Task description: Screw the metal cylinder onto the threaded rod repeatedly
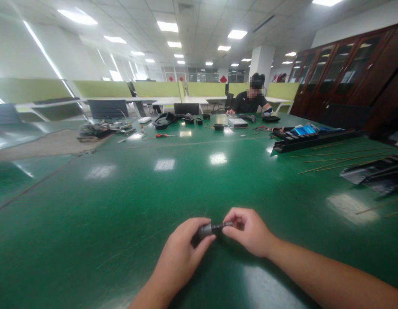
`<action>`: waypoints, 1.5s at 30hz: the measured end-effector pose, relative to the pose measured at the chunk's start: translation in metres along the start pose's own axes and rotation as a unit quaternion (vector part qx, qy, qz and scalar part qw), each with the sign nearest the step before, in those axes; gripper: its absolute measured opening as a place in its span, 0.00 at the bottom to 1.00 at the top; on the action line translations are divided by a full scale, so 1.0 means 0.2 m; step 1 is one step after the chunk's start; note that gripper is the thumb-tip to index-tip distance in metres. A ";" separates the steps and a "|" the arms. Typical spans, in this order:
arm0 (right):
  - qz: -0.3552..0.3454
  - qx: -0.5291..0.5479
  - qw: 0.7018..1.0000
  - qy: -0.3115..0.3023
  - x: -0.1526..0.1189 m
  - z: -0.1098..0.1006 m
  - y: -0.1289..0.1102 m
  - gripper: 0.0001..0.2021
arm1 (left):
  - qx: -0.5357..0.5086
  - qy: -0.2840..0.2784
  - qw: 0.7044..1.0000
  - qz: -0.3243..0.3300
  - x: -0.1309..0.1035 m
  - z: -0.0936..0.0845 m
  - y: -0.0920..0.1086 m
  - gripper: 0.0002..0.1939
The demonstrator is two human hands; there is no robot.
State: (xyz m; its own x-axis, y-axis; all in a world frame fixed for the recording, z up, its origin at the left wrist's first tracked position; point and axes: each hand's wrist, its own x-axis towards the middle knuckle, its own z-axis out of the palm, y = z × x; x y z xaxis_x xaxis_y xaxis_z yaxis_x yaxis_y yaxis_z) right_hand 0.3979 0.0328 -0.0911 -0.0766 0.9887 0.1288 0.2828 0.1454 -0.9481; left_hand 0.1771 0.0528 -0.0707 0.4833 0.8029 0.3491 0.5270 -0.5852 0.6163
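Low over the near part of the green table (131, 180), my left hand (182, 244) is closed around a small dark cylindrical part (205, 231) with a grey band. A narrower black end points right, toward my right hand (247, 231). The thumb and index finger of that hand pinch the slim dark tip (227, 224) at the right end. Whether the tip is joined to the cylinder or a separate piece, I cannot tell. Part of the cylinder is hidden in my left palm.
An orange screwdriver (162, 135) and several small black housings (219, 127) lie farther back. Black channels (310, 140) and thin rods (340, 159) are at the right. A pile of electronic parts (98, 128) sits at the left. Across the table a person (248, 103) handles something.
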 end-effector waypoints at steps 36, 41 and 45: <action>0.027 0.060 0.998 0.001 0.00 0.00 0.01 0.06 | 0.003 0.036 0.999 0.024 0.01 0.00 0.00 0.11; 0.023 0.069 0.997 -0.003 0.00 -0.01 0.01 0.05 | 0.006 0.038 0.999 0.024 0.01 0.00 -0.01 0.11; 0.020 0.070 0.997 -0.002 0.00 0.00 0.01 0.06 | 0.006 0.037 0.999 0.026 0.01 0.00 -0.02 0.12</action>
State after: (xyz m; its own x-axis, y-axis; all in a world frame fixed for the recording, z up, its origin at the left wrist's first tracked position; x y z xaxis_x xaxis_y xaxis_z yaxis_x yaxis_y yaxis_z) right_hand 0.3992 0.0333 -0.0929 -0.0708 0.9935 0.0891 0.1497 0.0989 -0.9838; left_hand 0.1757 0.0562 -0.0737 0.4581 0.7771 0.4316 0.5109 -0.6275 0.5875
